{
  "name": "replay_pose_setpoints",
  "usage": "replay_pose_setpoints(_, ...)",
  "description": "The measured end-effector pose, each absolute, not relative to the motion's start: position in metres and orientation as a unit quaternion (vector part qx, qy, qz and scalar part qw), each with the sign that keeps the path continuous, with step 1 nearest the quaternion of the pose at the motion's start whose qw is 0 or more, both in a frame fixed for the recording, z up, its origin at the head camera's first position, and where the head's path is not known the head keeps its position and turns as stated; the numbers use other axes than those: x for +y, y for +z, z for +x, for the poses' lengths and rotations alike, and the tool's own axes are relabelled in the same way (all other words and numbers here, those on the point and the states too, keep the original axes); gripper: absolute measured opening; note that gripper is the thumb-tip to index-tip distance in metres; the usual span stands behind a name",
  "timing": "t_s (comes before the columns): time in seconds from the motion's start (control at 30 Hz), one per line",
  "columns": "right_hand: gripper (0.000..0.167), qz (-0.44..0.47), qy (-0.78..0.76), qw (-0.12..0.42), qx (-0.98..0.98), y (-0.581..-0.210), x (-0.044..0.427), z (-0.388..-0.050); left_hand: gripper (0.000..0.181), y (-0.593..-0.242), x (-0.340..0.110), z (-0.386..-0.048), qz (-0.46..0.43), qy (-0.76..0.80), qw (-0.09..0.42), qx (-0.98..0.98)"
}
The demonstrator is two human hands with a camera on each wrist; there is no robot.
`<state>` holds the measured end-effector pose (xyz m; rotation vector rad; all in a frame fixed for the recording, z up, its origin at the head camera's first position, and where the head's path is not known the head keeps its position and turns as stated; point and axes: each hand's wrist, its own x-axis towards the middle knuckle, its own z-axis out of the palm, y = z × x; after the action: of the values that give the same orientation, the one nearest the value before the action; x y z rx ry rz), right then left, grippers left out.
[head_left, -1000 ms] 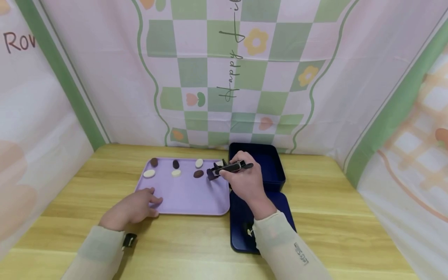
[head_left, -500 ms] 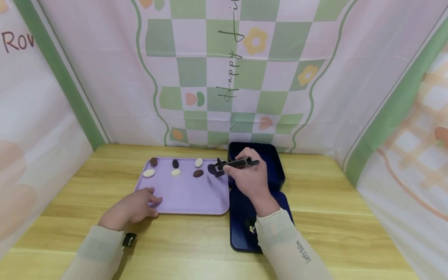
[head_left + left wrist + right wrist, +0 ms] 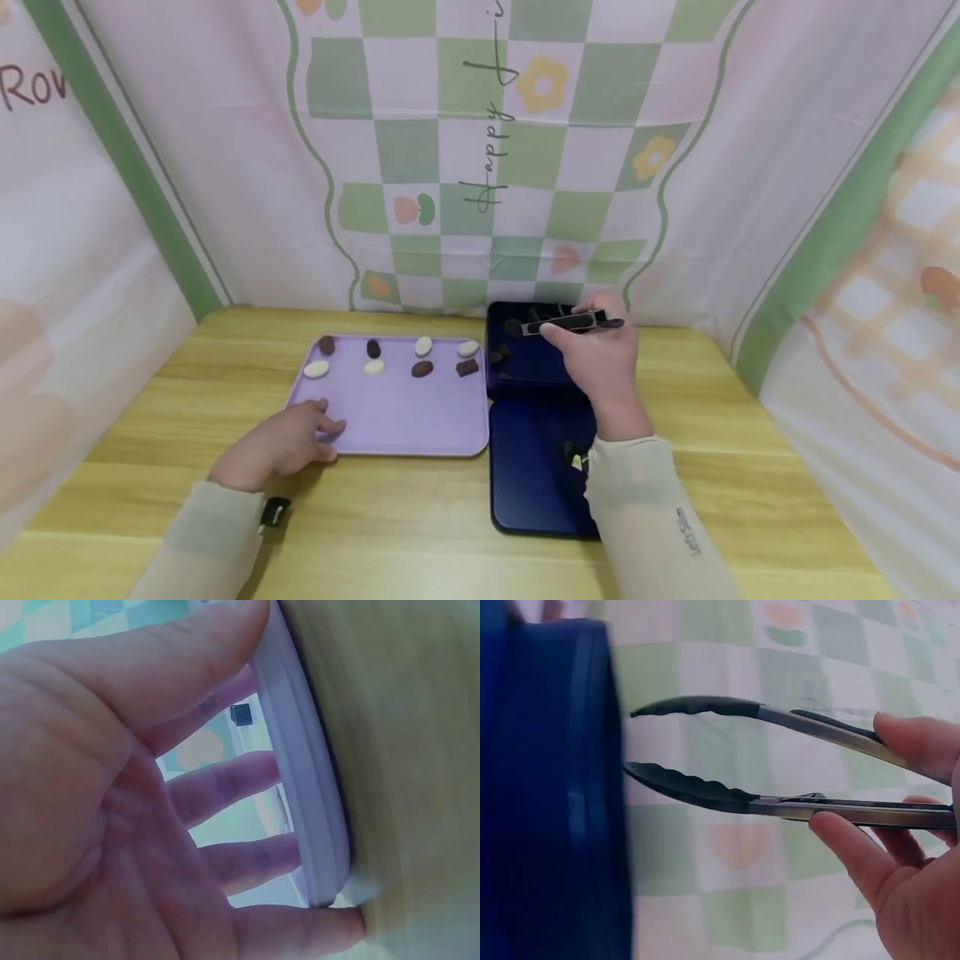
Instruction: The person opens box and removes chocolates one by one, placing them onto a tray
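My right hand point(image 3: 600, 358) grips a pair of black-tipped metal tongs point(image 3: 558, 324) over the navy box point(image 3: 543, 388). In the right wrist view the arms of the tongs point(image 3: 757, 802) stand apart with nothing between their tips, near the blue box wall point(image 3: 555, 787). Dark pieces point(image 3: 501, 354) lie in the box. My left hand point(image 3: 277, 446) rests on the left front edge of the lilac tray point(image 3: 405, 454), its fingers fairly straight against the rim point(image 3: 307, 787). Along the tray's back lie two rows of chocolate-like pieces, including a white oval point(image 3: 468, 348) and a dark square point(image 3: 467, 367).
A navy lid point(image 3: 540, 500) lies in front of the box, partly under the right sleeve point(image 3: 660, 517); a small dark and pale item point(image 3: 576, 458) is on it. The wooden table point(image 3: 390, 533) meets a patterned cloth point(image 3: 420, 158) behind and at the sides.
My right hand has carried the tongs rightward from the tray to above the box. The dark square, earlier at the tongs' tips, now lies on the tray. The left hand stays put.
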<state>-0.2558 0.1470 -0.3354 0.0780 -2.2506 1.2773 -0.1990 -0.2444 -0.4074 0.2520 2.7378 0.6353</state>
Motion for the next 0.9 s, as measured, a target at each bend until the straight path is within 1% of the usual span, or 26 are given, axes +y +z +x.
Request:
replay_pose_setpoints(0.1,0.038,0.038,0.476,0.250,-0.842,-0.347,0.143,-0.264,0.039,-0.407,-0.245,-0.199,0.088,0.223,0.160,0.958)
replay_pose_setpoints(0.37,0.037,0.056,0.450,0.236,-0.860,-0.367,0.136,-0.275,0.038,-0.404,-0.244,-0.198,0.091,0.224,0.160,0.957)
replay_pose_setpoints(0.47,0.038,0.050,0.435,0.234,-0.868,-0.369,0.136,-0.276,0.038,-0.404,-0.244,-0.198,0.091,0.225,0.159,0.957)
replay_pose_setpoints(0.63,0.039,0.032,0.438,0.251,-0.863,-0.367,0.139,-0.275,0.038,-0.404,-0.243,-0.198,0.090,0.231,0.158,0.956)
replay_pose_setpoints(0.8,0.038,0.041,0.443,0.244,-0.862,-0.364,0.138,-0.275,0.039,-0.403,-0.243,-0.198,0.086,0.228,0.160,0.957)
replay_pose_setpoints(0.9,0.038,0.043,0.446,0.251,-0.858,-0.363,0.139,-0.275,0.039,-0.402,-0.243,-0.198,0.086,0.228,0.162,0.956)
